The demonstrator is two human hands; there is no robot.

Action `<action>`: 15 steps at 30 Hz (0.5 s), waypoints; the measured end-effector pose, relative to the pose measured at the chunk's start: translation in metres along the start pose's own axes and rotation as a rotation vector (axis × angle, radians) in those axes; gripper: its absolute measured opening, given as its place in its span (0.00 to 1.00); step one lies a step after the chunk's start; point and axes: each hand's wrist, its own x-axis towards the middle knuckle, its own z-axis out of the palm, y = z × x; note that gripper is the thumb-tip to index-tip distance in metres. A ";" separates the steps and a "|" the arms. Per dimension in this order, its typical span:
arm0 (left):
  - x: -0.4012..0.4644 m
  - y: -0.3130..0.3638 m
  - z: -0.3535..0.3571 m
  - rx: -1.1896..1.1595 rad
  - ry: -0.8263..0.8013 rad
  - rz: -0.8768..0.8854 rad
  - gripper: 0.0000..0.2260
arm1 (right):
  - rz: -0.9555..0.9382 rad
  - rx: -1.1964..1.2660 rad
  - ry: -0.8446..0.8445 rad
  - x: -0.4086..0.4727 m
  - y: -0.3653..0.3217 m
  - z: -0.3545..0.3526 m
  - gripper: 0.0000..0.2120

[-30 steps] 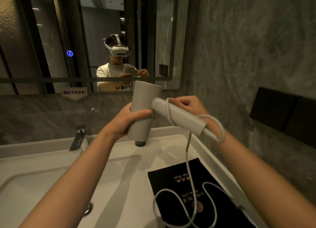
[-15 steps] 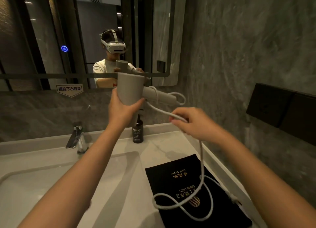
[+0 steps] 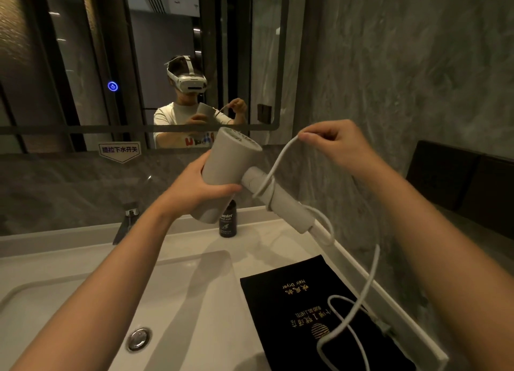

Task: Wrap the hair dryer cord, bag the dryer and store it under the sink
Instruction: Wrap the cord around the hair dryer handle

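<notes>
Bare basin [image 3: 83, 301] left; bottle [image 3: 227, 222] perhaps behind dryer [image 3: 233, 173].

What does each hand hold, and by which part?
Left hand grips the dryer by its barrel; right hand pinches the cord above the handle.

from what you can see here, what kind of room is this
Most likely a hotel bathroom: a white sink basin with a faucet below a wall mirror, and a black hair dryer bag printed with a hotel name.

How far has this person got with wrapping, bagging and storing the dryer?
Done: a couple of cord turns circle the dryer handle. In hand: left hand grips the barrel, right hand pinches cord. Left: loose cord lies on the black bag; bagging and storing remain.
</notes>
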 end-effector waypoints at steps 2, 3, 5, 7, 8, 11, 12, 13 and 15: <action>-0.001 0.006 0.000 -0.138 -0.052 0.000 0.26 | 0.018 0.108 0.020 0.001 0.002 0.007 0.06; -0.001 0.008 0.001 -0.194 -0.065 -0.002 0.26 | 0.046 0.144 0.023 0.000 0.004 0.014 0.07; 0.002 0.012 0.004 -0.271 -0.085 -0.005 0.27 | 0.140 0.174 -0.002 -0.003 0.016 0.029 0.09; 0.006 0.017 0.010 -0.335 -0.066 0.005 0.26 | 0.226 0.071 -0.160 -0.008 0.033 0.041 0.12; 0.009 0.019 0.014 -0.359 -0.034 0.007 0.24 | 0.205 0.050 -0.220 -0.012 0.037 0.051 0.16; 0.016 0.025 0.028 -0.395 0.116 -0.017 0.18 | 0.247 -0.046 -0.255 -0.025 0.039 0.075 0.20; 0.019 0.024 0.032 -0.381 0.181 -0.027 0.17 | 0.229 -0.052 -0.201 -0.030 0.033 0.080 0.18; 0.022 0.022 0.037 -0.355 0.247 -0.036 0.18 | 0.239 0.009 -0.158 -0.033 0.025 0.085 0.17; 0.025 0.015 0.043 -0.279 0.366 -0.044 0.24 | 0.227 0.040 -0.183 -0.040 0.017 0.087 0.13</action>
